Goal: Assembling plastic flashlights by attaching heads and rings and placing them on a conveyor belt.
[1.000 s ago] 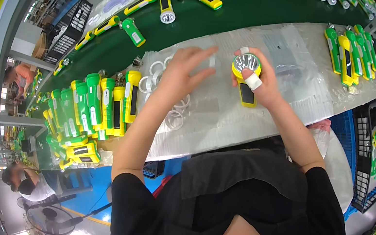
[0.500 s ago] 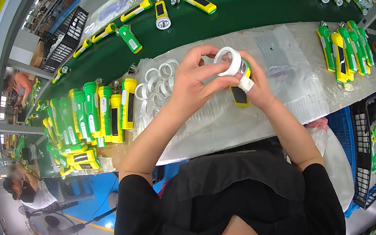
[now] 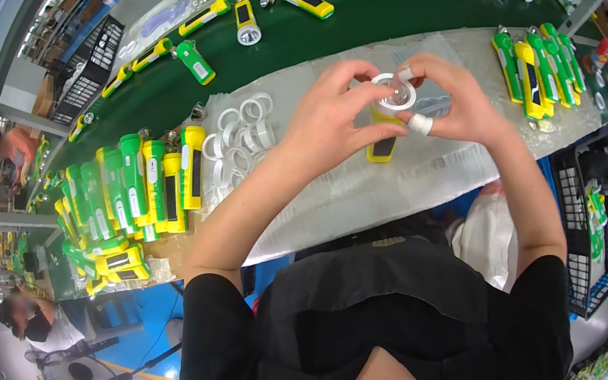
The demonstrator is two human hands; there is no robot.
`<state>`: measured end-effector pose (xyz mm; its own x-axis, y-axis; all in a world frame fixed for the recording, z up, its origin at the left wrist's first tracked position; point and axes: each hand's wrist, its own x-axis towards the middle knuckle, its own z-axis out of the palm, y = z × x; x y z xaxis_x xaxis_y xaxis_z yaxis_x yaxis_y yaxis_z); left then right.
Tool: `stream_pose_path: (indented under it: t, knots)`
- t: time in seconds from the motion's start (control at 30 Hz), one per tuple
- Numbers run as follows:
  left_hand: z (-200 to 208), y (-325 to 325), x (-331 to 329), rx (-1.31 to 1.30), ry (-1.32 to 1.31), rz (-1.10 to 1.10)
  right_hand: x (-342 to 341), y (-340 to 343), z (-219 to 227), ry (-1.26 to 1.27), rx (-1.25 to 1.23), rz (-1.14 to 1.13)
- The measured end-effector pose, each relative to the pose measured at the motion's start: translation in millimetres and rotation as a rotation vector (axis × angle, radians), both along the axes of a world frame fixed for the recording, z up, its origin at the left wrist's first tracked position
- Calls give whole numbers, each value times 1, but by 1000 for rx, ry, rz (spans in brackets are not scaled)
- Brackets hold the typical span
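A yellow flashlight [image 3: 382, 143] stands nearly upright over the bench, its head toward me. Around the head sits a white ring [image 3: 391, 109], with shiny clear material inside it. My left hand [image 3: 336, 112] grips the ring's left side, thumb below and fingers above. On the other side my right hand [image 3: 462, 102] curves round the rim; white tape wraps its thumb and a fingertip, both against the ring. Several loose white rings [image 3: 245, 137] lie heaped left of my left hand. Clear round lenses [image 3: 435, 106] lie partly hidden behind my right hand.
Green and yellow flashlights [image 3: 132, 183] stand packed at the left, with another group [image 3: 537, 72] at the right. More lie on the green belt [image 3: 295, 45] beyond the plastic-covered bench [image 3: 307, 222]. Black crates [image 3: 592, 228] stand right; other people work at both sides.
The flashlight now points its ringed head up between my hands; before, the ring was held tilted in front of it. My right hand has shifted right and opened wider around the rim.
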<state>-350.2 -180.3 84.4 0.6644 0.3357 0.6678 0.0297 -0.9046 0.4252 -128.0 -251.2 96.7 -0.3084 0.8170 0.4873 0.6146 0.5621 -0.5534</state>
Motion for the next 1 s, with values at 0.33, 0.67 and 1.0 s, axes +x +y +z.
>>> stream_pose_path:
  t: [0.33, 0.67, 1.0]
  knots:
    - [-14, 0, 15, -234, 35, 5, -7, 15, 62, -418, -351, 137]
    - [-22, -1, 18, -206, -74, -46, -14, 24, 69, -563, -407, 172]
    - [-26, 5, 24, -195, -84, -16, -10, 12, 44, -440, -285, -185]
